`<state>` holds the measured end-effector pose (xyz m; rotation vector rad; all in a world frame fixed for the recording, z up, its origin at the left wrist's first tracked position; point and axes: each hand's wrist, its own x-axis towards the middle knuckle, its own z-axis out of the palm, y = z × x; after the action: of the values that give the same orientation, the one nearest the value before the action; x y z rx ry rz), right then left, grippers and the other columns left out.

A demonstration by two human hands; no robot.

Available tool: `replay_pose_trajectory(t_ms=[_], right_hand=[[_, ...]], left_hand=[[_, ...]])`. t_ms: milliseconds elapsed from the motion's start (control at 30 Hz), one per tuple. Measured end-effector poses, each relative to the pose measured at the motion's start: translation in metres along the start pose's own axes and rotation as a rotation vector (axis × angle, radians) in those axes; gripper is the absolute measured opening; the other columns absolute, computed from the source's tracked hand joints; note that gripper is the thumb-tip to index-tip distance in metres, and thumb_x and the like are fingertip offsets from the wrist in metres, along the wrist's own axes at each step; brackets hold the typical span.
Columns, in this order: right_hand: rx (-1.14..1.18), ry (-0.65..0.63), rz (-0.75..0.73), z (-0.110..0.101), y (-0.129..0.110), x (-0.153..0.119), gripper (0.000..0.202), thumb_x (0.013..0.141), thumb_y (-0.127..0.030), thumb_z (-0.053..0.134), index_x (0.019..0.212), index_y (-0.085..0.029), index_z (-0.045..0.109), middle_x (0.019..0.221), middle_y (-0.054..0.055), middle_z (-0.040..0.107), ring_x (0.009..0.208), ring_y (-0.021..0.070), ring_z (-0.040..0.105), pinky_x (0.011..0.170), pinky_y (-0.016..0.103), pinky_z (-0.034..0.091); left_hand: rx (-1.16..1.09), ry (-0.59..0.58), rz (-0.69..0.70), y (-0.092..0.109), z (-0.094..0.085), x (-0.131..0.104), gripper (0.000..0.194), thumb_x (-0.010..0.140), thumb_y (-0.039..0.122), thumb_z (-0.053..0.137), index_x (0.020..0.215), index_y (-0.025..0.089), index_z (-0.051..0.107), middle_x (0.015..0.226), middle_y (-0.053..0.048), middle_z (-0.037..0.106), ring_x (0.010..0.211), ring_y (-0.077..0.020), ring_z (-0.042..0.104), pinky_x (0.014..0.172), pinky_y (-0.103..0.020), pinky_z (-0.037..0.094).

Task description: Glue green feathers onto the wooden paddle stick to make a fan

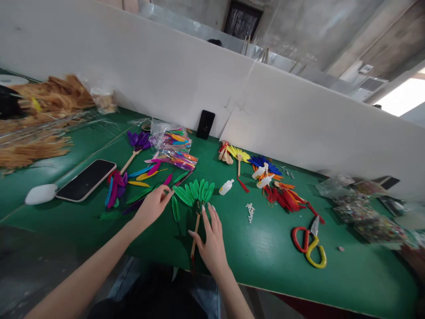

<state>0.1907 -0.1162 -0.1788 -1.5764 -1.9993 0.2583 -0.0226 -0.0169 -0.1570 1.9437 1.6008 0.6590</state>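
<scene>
A green feather fan point(196, 195) with a wooden handle point(195, 237) lies on the green table in front of me. My left hand point(153, 204) is closed in a pinch at the tip of the fan's leftmost green feather. Fingers apart, my right hand point(210, 235) rests over the fan's base, its thumb beside the handle and its fingertips by the feather roots. Just left of the fan lies a loose green feather point(175, 209). Several coloured feathers point(146, 175) are scattered beyond my left hand, near a purple feather fan point(138, 141).
Red-and-yellow scissors point(310, 243), small white beads point(250, 212) and a white glue bottle point(226, 187) lie to the right. Yellow point(239, 153) and blue point(265, 163) feather fans sit further back. A phone point(86, 179) lies left; another phone point(205, 124) leans against the white partition point(159, 66).
</scene>
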Motion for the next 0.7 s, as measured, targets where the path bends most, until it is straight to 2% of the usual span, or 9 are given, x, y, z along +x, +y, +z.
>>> replay_pose_trajectory(t_ms=[100, 233, 367, 700], right_hand=[[-0.061, -0.06, -0.031, 0.005, 0.002, 0.005, 0.071, 0.089, -0.04, 0.05, 0.148, -0.021, 0.013, 0.15, 0.011, 0.028, 0.138, 0.0278, 0.023, 0.107, 0.054, 0.03], [-0.079, -0.102, -0.079, 0.01, 0.006, 0.009, 0.072, 0.091, -0.041, 0.047, 0.148, -0.021, 0.009, 0.15, 0.01, 0.027, 0.138, 0.0259, 0.025, 0.109, 0.053, 0.026], [-0.074, -0.12, -0.089, 0.013, 0.009, 0.008, 0.07, 0.092, -0.042, 0.044, 0.148, -0.021, 0.008, 0.151, 0.01, 0.026, 0.138, 0.0256, 0.024, 0.11, 0.054, 0.024], [-0.097, -0.112, -0.105, 0.014, 0.009, 0.008, 0.067, 0.092, -0.042, 0.043, 0.148, -0.019, 0.013, 0.149, 0.01, 0.03, 0.137, 0.0254, 0.027, 0.109, 0.053, 0.025]], left_hand=[[-0.078, -0.049, -0.08, -0.002, 0.0, 0.019, 0.029, 0.086, 0.046, 0.04, 0.098, 0.02, 0.048, 0.051, 0.006, 0.043, 0.047, -0.0161, 0.047, 0.048, -0.024, 0.03], [-0.072, -0.064, -0.116, -0.002, 0.005, 0.032, 0.027, 0.082, 0.048, 0.045, 0.082, 0.021, 0.048, 0.046, 0.007, 0.038, 0.044, -0.0153, 0.044, 0.048, -0.024, 0.028], [-0.069, -0.065, -0.101, -0.006, 0.008, 0.034, 0.027, 0.078, 0.047, 0.048, 0.068, 0.022, 0.044, 0.046, 0.006, 0.036, 0.046, -0.015, 0.043, 0.05, -0.024, 0.028], [-0.113, -0.103, -0.085, -0.016, 0.01, 0.037, 0.035, 0.075, 0.051, 0.051, 0.059, 0.021, 0.047, 0.047, 0.003, 0.039, 0.048, -0.0148, 0.042, 0.05, -0.025, 0.027]])
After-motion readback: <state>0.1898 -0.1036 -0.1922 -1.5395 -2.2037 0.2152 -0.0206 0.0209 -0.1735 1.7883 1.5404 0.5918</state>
